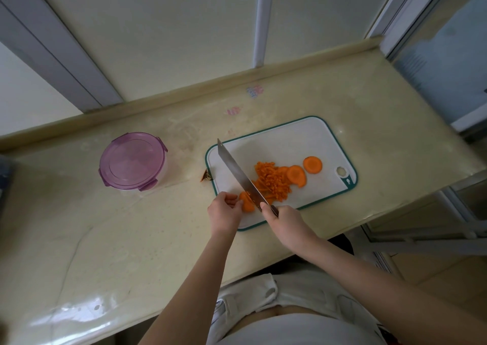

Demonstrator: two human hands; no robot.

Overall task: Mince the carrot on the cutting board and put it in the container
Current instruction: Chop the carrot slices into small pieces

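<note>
Curling round the dark handle (274, 209), your right grip (283, 222) holds the flat steel knife (237, 172) slanted over the white, teal-rimmed cutting board (303, 139), while your left grip (225, 209) pinches a round carrot slice (247, 203) at its near edge. Shredded carrot (272, 181) lies heaped mid-board beside more discs (312, 164); the round container (164, 176), purple lid (131, 157) on, sits well apart on the glossy cream tabletop (105, 239).

One teal-rimmed cutting board (297, 139) near the worktop's front edge, one cleaver (237, 172), one purple-lidded round container (133, 160), one heap of carrot shreds (271, 180), at least three carrot rounds (312, 164), two stickers (255, 92) near the back edge, one left hand (224, 210), one right hand (283, 220)
</note>
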